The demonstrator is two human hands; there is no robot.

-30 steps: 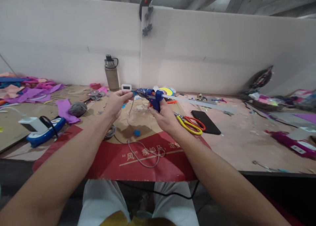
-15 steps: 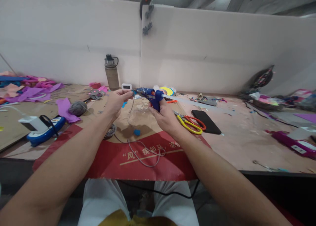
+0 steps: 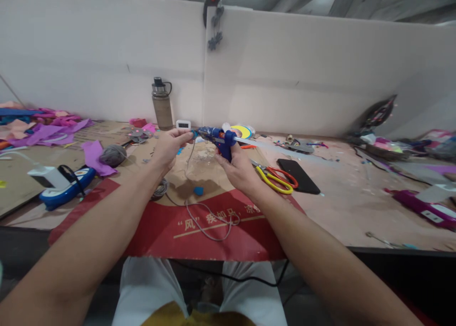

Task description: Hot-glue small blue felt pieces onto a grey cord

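My right hand (image 3: 237,164) is wrapped round the handle of a blue hot glue gun (image 3: 223,143), a clear glue stick (image 3: 245,141) poking out of its back. The gun's nozzle points left, at the fingertips of my left hand (image 3: 173,145). Those fingers pinch a small blue piece (image 3: 194,134), mostly hidden, from which grey yarn (image 3: 188,161) hangs down. The yarn runs on in loops over the red printed board (image 3: 149,240) below. Another small blue piece (image 3: 198,190) lies on the board between my arms.
Scissors with red and yellow handles (image 3: 274,179) and a black phone (image 3: 298,175) lie right of my hand. A bottle (image 3: 162,105) stands by the back wall. At left are a grey yarn ball (image 3: 113,155), purple felt (image 3: 98,158) and a blue power strip (image 3: 67,188).
Almost nothing differs. Both hands keep their places with the glue gun's nozzle by the blue piece; the whole view has shifted very slightly.
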